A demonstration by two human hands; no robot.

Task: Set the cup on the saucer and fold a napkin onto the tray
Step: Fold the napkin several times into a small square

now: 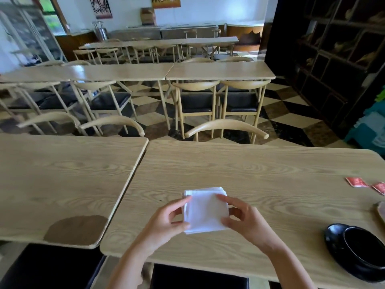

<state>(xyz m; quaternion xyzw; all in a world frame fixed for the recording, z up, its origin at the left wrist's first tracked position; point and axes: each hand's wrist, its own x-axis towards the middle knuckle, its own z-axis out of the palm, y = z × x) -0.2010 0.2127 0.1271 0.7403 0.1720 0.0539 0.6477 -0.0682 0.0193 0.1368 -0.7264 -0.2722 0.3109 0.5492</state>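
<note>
A person is sitting at a light wooden counter (250, 170). Both hands are holding a white napkin (205, 210) in front of the person. It is looking like a folded square with many thin layers at its far edge. The left hand (166, 221) is pinching the left side of the napkin, with its fingers (183, 202) curled onto the edge. The right hand (243, 219) is pinching the right side, with one finger lying on top and the thumb at the near corner. It is hard to tell if the napkin is lying on the counter or being held just above it.

A black cup (363, 247) is sitting on a black saucer (337, 247) at the right, well apart from the napkin. Two small red packets (356, 182) are lying farther back on the right. Another counter (62, 180) is standing just beside this one, on the left.
</note>
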